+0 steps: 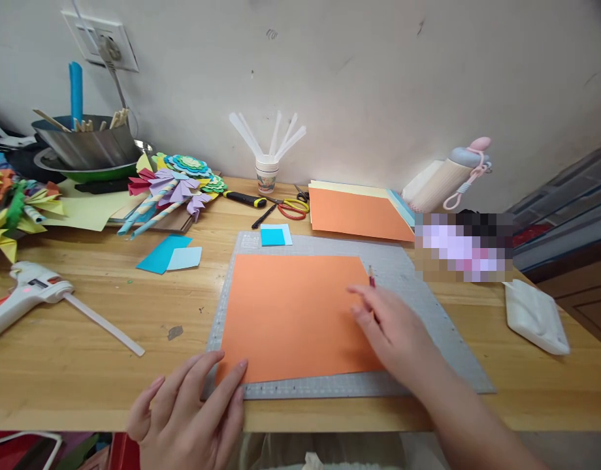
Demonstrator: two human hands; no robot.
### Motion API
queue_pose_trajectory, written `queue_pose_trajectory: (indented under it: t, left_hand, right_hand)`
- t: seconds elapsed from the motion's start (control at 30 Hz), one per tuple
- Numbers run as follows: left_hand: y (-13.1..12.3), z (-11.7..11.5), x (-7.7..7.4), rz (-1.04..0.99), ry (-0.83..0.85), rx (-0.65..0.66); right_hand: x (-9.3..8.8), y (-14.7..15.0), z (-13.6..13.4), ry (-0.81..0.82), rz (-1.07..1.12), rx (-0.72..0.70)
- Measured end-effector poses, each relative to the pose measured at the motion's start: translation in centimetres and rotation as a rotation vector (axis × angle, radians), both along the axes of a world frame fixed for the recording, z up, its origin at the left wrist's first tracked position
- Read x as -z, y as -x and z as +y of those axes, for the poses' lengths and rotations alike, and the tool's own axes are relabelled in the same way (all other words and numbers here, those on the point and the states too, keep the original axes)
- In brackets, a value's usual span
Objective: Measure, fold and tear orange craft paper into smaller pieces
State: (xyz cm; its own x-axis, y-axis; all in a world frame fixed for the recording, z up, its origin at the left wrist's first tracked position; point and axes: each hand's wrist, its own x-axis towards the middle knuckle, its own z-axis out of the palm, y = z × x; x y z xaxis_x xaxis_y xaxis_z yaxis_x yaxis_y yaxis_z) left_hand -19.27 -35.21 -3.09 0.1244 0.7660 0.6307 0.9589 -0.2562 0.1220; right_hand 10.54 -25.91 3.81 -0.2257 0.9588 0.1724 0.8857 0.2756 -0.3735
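A sheet of orange paper point(291, 313) lies flat on a grey cutting mat point(432, 326). My left hand point(190, 408) is open, fingers spread, with its fingertips at the sheet's lower left corner. Over the right side of the sheet, my right hand point(393, 326) has its thumb and index finger a little apart. A slim dark red pen point(372, 281) sticks out beyond that index finger and seems tucked in the hand; most of it is hidden. Two small blue pieces of paper point(272, 236) rest at the mat's far edge.
Behind the mat are a paper cup point(267, 176) with clear sticks, scissors point(295, 209), a box cutter point(244, 198) and stacked coloured paper point(359, 212). On the left lie a glue gun point(36, 287) and paper flowers point(180, 179). A white device point(536, 316) sits at right.
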Motion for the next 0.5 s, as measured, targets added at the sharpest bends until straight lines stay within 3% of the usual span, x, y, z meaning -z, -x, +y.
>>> queue_pose_trajectory:
  t: [0.1, 0.2, 0.5]
  left_hand:
    - [-0.4, -0.1, 0.3, -0.046, -0.002, -0.021]
    - [-0.4, -0.1, 0.3, -0.039, -0.018, -0.015]
    - [-0.6, -0.1, 0.0, -0.031, -0.042, -0.035]
  right_hand:
    - [0.7, -3.3, 2.4, 0.066, -0.212, 0.128]
    - [1.8, -5.2, 3.6, 0.119, -0.381, 0.16]
    - [3.1, -5.6, 3.6, 0.083, -0.54, 0.166]
